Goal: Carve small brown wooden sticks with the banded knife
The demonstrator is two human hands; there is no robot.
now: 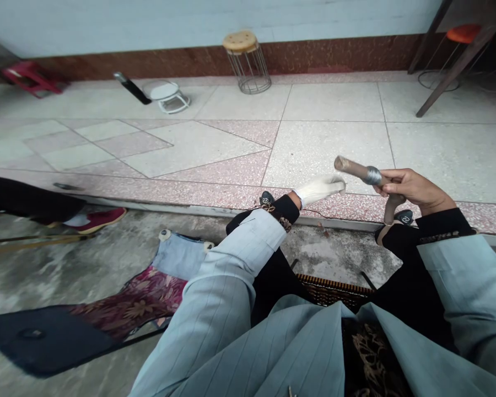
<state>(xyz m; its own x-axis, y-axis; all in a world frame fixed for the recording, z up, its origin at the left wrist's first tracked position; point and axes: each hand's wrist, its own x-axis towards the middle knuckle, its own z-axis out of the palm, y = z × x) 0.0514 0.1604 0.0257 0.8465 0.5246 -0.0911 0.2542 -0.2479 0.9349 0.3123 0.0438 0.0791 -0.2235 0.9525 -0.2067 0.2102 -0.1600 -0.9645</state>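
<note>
My left hand (320, 189) wears a white knit glove and reaches to the right over the step's edge. Its fingers are drawn together and bent at the tips; whatever they may hold is too small to make out. To the right, my bare right hand (419, 190) is closed around a brown wooden stick (352, 167). Silvery wire (372, 175) is wound in a thick band about the stick, just beyond my fingertips. A second stub of the same brown colour (392, 208) points down below my fingers; how it joins the stick is hidden.
Beside me on the left stands a folding chair (149, 298) with patterned cloth. Another person's leg and red shoe (103, 220) rest near the step. Along the wall are a wooden-topped wire stool (240, 43), a low white stool (165, 91), a black bottle (134, 90) and a red stool (31, 74).
</note>
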